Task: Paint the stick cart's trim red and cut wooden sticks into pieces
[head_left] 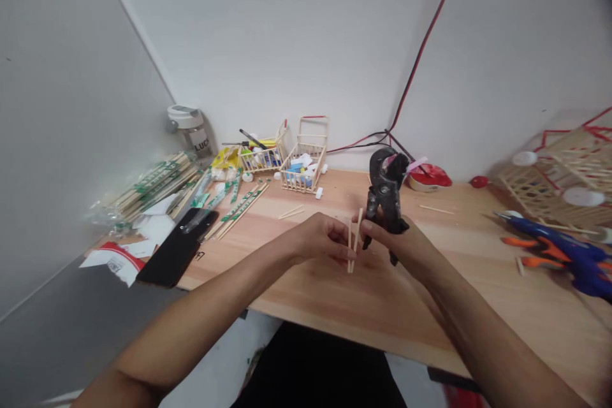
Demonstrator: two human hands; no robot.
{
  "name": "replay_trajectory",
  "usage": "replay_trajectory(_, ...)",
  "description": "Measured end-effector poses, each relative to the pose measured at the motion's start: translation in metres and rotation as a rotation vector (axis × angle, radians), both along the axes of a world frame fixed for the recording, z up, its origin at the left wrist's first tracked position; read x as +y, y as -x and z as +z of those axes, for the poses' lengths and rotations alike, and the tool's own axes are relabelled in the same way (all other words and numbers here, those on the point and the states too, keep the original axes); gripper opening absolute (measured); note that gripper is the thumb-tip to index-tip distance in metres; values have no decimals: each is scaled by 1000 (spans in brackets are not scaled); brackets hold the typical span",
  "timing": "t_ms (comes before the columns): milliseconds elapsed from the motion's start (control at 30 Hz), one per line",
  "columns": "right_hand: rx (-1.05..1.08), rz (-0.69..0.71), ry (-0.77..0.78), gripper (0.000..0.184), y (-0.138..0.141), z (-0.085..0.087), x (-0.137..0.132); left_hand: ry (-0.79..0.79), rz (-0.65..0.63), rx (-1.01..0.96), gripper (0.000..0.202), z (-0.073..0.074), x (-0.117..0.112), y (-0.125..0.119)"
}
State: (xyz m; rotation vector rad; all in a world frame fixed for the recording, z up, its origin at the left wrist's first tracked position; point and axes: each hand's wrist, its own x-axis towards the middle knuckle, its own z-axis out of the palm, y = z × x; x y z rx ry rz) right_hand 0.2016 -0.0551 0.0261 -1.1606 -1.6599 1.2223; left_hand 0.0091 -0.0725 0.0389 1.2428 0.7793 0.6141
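- Left hand: fingers pinched on two short wooden sticks, which it holds roughly upright just above the table, near its front edge.
- Right hand: clenched round the handles of a black cutter, whose head points up and away from the person. The hand sits just beside the sticks; whether a fingertip touches them cannot be told.
- Both hands meet over the middle of the table.
- Left of the hands: a black phone and a bundle of wrapped chopsticks.
- Behind, near the wall: two small stick baskets holding small parts, and a red cable running up the wall.
- Right: a blue and orange glue gun lying on the table, with a larger stick frame behind it.
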Motion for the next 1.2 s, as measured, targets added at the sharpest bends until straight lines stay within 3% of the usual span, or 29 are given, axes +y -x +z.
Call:
replay_trajectory(133, -40, -67, 44, 37, -2, 2, 2, 3, -47, 17, 27, -3, 8, -6)
replay_trajectory(400, -143, -4, 78, 29, -2, -1, 4, -17, -139, 49, 17, -7, 13, -5)
replay_trajectory(567, -168, -29, 68, 24, 2, 3, 2, -101, -120, 99, 12, -7, 13, -4)
replay_trajectory(700, -289, -116, -90, 19, 6, 8, -2, -281, -15, 196, 13, -10, 11, -7)
replay_trajectory(833, -337, -58, -285, 13, 6, 10, -7, -516, 115, 269, 15, -19, 11, -8)
replay_trajectory(933, -346, 1, -340, 17, 6, 9, -9, -585, 169, 280, 14, -28, 11, -8)
replay_trajectory(1200, -420, -69, -453, 17, 7, 7, -9, -685, 218, 277, 11, -42, 10, -8)
